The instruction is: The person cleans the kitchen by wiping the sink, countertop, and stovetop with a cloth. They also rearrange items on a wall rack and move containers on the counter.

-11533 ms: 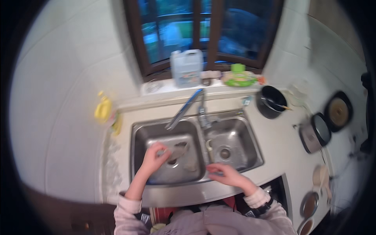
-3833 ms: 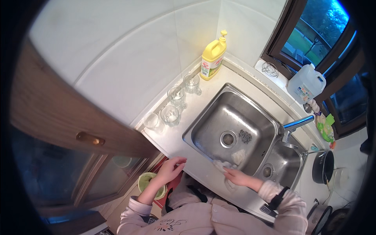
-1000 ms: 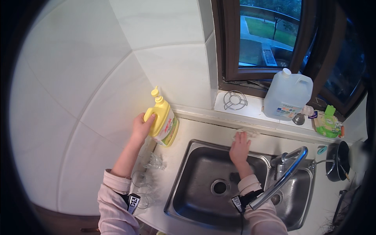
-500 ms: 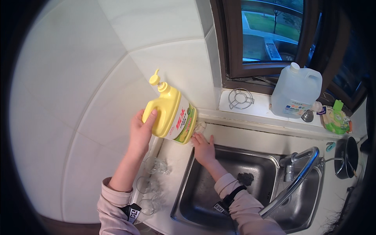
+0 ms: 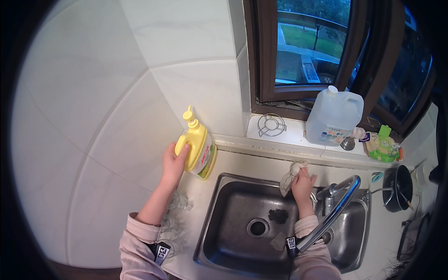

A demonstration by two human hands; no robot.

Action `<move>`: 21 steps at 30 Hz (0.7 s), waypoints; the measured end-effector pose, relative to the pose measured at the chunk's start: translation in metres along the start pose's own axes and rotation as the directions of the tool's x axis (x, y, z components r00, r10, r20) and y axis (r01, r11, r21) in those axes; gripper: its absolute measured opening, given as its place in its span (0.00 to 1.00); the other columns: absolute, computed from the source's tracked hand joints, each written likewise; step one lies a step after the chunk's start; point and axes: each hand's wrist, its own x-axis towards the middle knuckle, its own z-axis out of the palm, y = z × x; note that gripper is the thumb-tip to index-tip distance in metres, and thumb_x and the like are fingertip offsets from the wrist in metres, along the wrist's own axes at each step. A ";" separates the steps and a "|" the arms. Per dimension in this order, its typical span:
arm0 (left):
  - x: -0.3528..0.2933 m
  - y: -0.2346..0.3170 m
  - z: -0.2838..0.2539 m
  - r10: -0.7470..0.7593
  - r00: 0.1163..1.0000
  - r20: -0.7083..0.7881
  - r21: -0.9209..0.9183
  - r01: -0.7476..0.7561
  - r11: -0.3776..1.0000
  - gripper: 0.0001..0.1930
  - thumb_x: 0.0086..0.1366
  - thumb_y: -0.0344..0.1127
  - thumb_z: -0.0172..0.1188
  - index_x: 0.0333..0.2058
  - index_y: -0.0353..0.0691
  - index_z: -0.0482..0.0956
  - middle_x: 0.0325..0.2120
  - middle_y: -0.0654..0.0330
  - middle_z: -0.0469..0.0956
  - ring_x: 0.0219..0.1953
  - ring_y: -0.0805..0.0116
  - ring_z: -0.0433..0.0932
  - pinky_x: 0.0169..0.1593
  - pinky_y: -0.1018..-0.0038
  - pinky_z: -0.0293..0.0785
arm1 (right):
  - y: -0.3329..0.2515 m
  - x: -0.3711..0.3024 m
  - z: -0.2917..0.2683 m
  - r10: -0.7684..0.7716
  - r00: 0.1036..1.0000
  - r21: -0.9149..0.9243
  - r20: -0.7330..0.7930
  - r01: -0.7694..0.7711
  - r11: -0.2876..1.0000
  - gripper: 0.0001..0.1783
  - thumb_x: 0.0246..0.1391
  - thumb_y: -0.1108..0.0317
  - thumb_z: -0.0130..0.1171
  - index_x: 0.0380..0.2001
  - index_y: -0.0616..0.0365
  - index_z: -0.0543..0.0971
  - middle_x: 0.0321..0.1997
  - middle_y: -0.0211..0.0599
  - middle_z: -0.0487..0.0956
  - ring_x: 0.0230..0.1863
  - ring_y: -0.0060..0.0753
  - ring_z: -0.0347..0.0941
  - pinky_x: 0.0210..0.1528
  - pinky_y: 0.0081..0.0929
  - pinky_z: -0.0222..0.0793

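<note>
- The left arm is reaching up from the lower left, elbow bent; the left hand (image 5: 175, 161) is gripping the yellow pump bottle (image 5: 198, 154) by its handle, thumb lying over it.
- The right arm is rising from the lower right behind the faucet (image 5: 328, 201); the right hand (image 5: 302, 185) is pinching a pale cloth (image 5: 287, 181), fingers pointing toward the top of the frame.
- The bottle is sitting left of centre, its base at the counter (image 5: 247, 163) (whether its full weight is resting there, I cannot tell).
- Its long axis is running steeply, pump end leaning to the upper left, nozzle pointing upward in the frame.
- The cloth is hanging right of centre, slanting toward the lower left, near the sink's (image 5: 235, 203) far rim.
- Compared with half a second ago, the bottle is appearing lower and smaller; the right hand is now working well apart from it, farther right, with the cloth bunched up.
</note>
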 end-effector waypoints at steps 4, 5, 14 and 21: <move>0.019 -0.022 -0.004 0.064 0.996 -0.069 0.071 -0.059 0.996 0.17 0.67 0.42 0.59 0.42 0.31 0.75 0.32 0.56 0.80 0.34 0.72 0.77 0.38 0.73 0.74 | -0.007 -0.004 0.011 -0.062 0.997 0.025 -0.041 0.063 0.998 0.24 0.58 0.60 0.53 0.53 0.64 0.75 0.61 0.49 0.72 0.67 0.51 0.62 0.66 0.68 0.43; 0.025 -0.026 -0.005 0.071 0.994 -0.087 0.085 -0.063 0.994 0.17 0.67 0.42 0.60 0.42 0.31 0.75 0.32 0.55 0.80 0.33 0.70 0.78 0.38 0.72 0.74 | -0.010 -0.006 0.015 -0.058 0.998 0.004 -0.013 0.058 0.998 0.27 0.57 0.56 0.55 0.55 0.64 0.74 0.61 0.49 0.71 0.68 0.52 0.59 0.66 0.67 0.44; 0.023 -0.017 -0.022 0.339 0.936 -0.097 0.549 -0.234 0.802 0.29 0.59 0.46 0.67 0.48 0.30 0.69 0.41 0.44 0.74 0.46 0.51 0.73 0.50 0.61 0.69 | -0.078 -0.020 0.060 -0.237 0.969 0.225 0.068 0.217 0.950 0.22 0.54 0.71 0.57 0.54 0.57 0.74 0.60 0.41 0.71 0.69 0.48 0.59 0.67 0.66 0.45; -0.086 -0.011 -0.074 0.117 0.931 0.347 0.818 -0.361 0.447 0.36 0.54 0.42 0.70 0.56 0.33 0.63 0.52 0.45 0.66 0.55 0.46 0.66 0.59 0.58 0.64 | -0.147 -0.034 0.080 -0.365 0.916 0.311 0.166 0.303 0.901 0.22 0.54 0.69 0.58 0.54 0.54 0.74 0.61 0.36 0.73 0.68 0.42 0.61 0.67 0.66 0.46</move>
